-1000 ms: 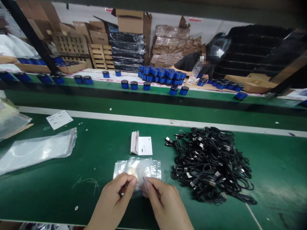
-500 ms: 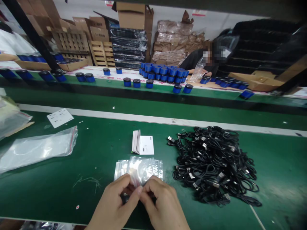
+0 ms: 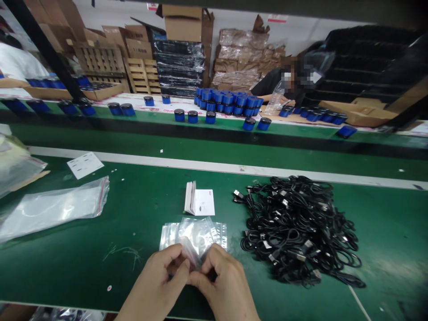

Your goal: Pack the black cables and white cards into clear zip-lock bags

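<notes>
Bags, clear, glossy, overlapping

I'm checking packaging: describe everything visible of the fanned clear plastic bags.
The fanned clear plastic bags look thin and glossy, with white marks toward the right. They lie overlapping on the green tabletop. The left hand and right hand pinch clear film at the near edge, covering that part; how many bags is unclear.

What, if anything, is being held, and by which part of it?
A clear plastic bag, by its edge nearest the person, in both the left grip and the right grip; exactly where each pinches is partly hidden.
</notes>
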Action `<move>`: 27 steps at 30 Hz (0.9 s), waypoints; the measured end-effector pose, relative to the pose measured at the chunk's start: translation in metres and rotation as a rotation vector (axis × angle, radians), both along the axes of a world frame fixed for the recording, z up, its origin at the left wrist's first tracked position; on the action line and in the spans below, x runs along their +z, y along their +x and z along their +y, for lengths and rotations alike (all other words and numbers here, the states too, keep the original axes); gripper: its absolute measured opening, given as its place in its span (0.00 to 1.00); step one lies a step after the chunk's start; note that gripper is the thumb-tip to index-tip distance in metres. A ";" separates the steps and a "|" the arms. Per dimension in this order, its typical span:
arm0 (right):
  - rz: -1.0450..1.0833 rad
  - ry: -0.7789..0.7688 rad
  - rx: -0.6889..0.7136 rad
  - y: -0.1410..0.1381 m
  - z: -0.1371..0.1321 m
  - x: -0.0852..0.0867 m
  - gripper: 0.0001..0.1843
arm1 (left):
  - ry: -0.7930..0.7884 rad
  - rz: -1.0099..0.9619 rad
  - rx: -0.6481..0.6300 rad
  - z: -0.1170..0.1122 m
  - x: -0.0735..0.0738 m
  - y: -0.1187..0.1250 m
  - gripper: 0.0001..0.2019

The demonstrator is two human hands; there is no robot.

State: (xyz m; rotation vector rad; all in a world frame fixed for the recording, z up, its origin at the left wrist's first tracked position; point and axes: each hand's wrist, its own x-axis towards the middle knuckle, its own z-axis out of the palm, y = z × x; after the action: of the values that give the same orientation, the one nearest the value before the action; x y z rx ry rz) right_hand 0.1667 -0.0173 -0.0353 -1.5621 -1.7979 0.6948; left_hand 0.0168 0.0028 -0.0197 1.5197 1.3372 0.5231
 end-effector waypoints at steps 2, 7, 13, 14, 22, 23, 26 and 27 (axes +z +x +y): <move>-0.053 0.106 0.029 -0.002 -0.001 -0.004 0.15 | -0.007 0.051 -0.030 0.001 0.000 0.000 0.12; 0.010 0.141 0.038 -0.001 -0.005 -0.005 0.06 | 0.031 0.036 -0.041 0.002 0.005 0.002 0.15; 0.101 0.076 0.134 0.004 -0.003 0.003 0.12 | 0.194 0.061 -0.064 -0.002 0.007 0.003 0.13; 0.035 0.110 0.130 0.003 -0.004 0.003 0.13 | 0.244 0.091 -0.072 -0.003 0.006 0.003 0.13; -0.459 0.292 -0.052 -0.006 -0.001 0.004 0.14 | 0.666 0.289 -0.038 -0.017 -0.012 0.000 0.11; -0.446 0.258 -0.071 -0.005 0.000 0.003 0.14 | 0.678 0.284 -0.018 -0.018 -0.012 0.000 0.11; -0.412 0.154 -0.087 -0.001 0.004 0.003 0.14 | 0.609 0.242 0.070 -0.015 -0.013 -0.002 0.12; -0.398 0.124 -0.078 0.001 0.005 0.006 0.13 | 0.571 0.228 0.099 -0.013 -0.012 -0.003 0.12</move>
State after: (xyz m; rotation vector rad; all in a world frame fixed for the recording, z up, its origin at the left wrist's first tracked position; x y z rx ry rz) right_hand 0.1678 -0.0119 -0.0296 -1.7653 -2.0027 0.2376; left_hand 0.0135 -0.0102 -0.0316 2.0294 1.5220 0.8679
